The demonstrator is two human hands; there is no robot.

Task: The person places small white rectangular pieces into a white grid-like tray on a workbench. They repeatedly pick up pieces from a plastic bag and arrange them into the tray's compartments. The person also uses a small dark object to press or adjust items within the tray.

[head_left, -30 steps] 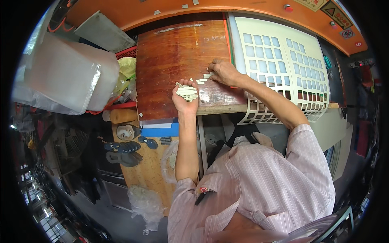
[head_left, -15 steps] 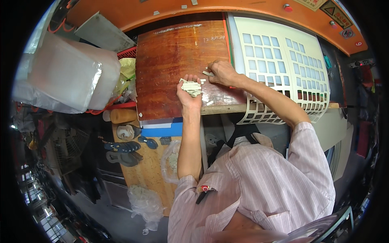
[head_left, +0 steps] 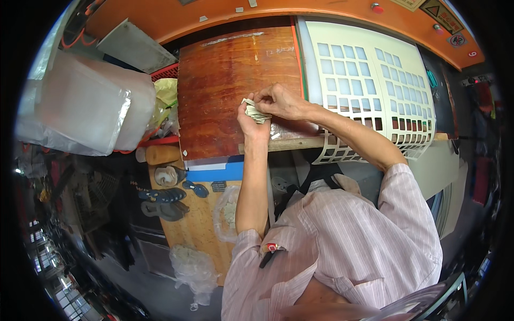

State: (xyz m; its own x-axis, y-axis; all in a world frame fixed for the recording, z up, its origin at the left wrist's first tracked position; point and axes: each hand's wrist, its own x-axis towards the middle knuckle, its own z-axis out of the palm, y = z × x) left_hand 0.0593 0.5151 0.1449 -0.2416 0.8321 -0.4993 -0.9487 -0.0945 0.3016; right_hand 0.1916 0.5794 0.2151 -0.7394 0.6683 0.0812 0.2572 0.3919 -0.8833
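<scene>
My left hand is cupped palm up over the near part of the brown wooden board. It holds a small heap of pale cream strips, short and flat. My right hand reaches across from the right, its thumb and fingers pinched together at the heap's upper edge. Whether a strip sits between those fingertips is hidden. A few loose pale pieces lie on the wooden board, just right of my left hand.
A cream sheet with rows of cut-out windows lies right of the board and bends over the near edge. Behind stands an orange machine body with red buttons. Left are stacked clear plastic sheets; below, a wooden surface bears tools and plastic bags.
My right hand has moved left from the board to the heap in my left palm. The strip seen in its fingers before is no longer visible. My left hand has tilted slightly.
</scene>
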